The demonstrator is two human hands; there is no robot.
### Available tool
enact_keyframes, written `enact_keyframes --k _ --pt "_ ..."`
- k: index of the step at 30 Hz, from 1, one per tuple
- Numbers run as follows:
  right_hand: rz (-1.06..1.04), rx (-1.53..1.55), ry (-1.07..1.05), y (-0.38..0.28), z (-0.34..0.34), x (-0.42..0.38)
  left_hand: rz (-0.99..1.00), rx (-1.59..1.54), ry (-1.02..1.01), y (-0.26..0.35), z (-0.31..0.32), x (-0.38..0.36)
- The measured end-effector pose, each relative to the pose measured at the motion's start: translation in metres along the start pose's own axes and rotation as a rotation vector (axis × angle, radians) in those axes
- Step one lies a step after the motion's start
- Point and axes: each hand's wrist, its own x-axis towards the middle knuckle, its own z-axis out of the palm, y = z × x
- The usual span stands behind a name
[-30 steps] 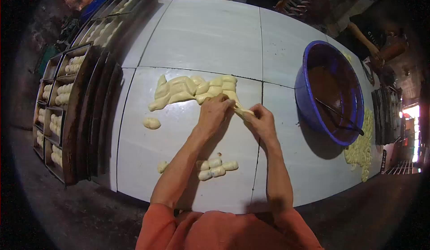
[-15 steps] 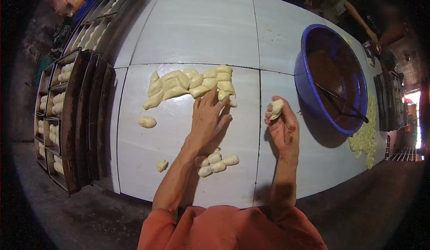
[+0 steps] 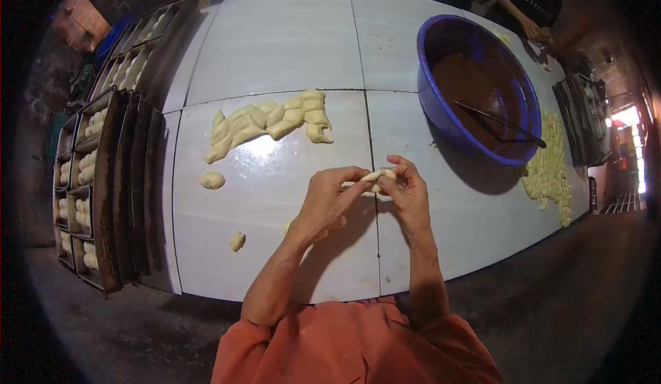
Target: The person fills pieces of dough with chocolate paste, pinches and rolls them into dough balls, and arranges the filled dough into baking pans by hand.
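A small piece of pale dough [image 3: 377,176] is stretched between my two hands above the white tiled table [image 3: 275,46]. My left hand [image 3: 332,194] pinches its left end. My right hand [image 3: 409,196] grips the other end between thumb and fingers. Beyond my left hand lies a lumpy sheet of dough [image 3: 265,123]. Two loose dough lumps rest to the left: a rounded one [image 3: 212,180] and a smaller one [image 3: 237,241]. My left hand and forearm mostly cover several rolled dough pieces [image 3: 337,224].
A blue basin [image 3: 430,95] with brown contents and a dark stick [image 3: 496,123] stands at the right. More dough [image 3: 549,170] spreads beside it. Stacked metal trays [image 3: 103,198] with dough rolls line the left edge. Another person's arm [image 3: 516,12] is at the far right corner.
My left hand has left the dough sheet and come toward me to meet the right hand. The dough in my right hand is now held by both. The view has shifted.
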Motion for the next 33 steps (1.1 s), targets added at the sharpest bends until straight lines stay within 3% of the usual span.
enact_keyframes --k 5,7,9,11,12,15,16,18,21,23,25,26,28,33 --pt "-0.030 0.171 0.023 -0.026 -0.001 -0.014 0.168 -0.091 0.086 0.003 0.031 0.002" --pt "-0.020 0.253 0.024 -0.040 0.003 -0.019 0.519 -0.169 0.305 0.010 0.053 0.010" --pt "0.010 0.365 -0.029 -0.037 -0.002 -0.021 0.504 -0.281 0.218 0.007 0.077 0.014" --pt "0.072 0.744 -0.048 -0.052 -0.001 -0.023 0.736 -0.304 0.346 -0.007 0.100 0.027" --pt "0.073 0.750 -0.077 -0.055 -0.006 -0.019 0.741 -0.307 0.336 -0.003 0.108 0.029" --pt "0.057 0.727 -0.193 -0.069 -0.025 -0.011 0.588 -0.523 0.303 0.002 0.135 0.024" --pt "0.070 0.664 -0.199 -0.074 -0.038 -0.005 0.447 -0.602 0.236 -0.001 0.145 0.024" --pt "-0.074 0.459 -0.036 -0.088 -0.057 0.017 0.074 -0.828 0.067 -0.007 0.153 0.023" --pt "-0.223 -0.020 0.181 -0.117 -0.102 0.071 -0.012 -0.702 -0.004 -0.015 0.136 0.016" --pt "-0.118 -0.180 0.129 -0.116 -0.147 0.114 -0.019 -0.626 0.001 -0.013 0.111 0.011" --pt "-0.061 -0.711 -0.078 -0.090 -0.180 0.158 -0.065 -0.445 0.052 -0.022 0.096 0.011" --pt "-0.064 -0.713 -0.083 -0.071 -0.191 0.174 -0.101 -0.445 0.098 -0.011 0.090 0.007" --pt "0.077 -1.247 -0.472 -0.045 -0.197 0.192 -0.099 -0.391 0.062 -0.019 0.081 0.005" --pt "0.187 -0.878 -0.407 -0.072 -0.185 0.175 -0.163 -0.366 -0.090 -0.014 0.078 0.006"
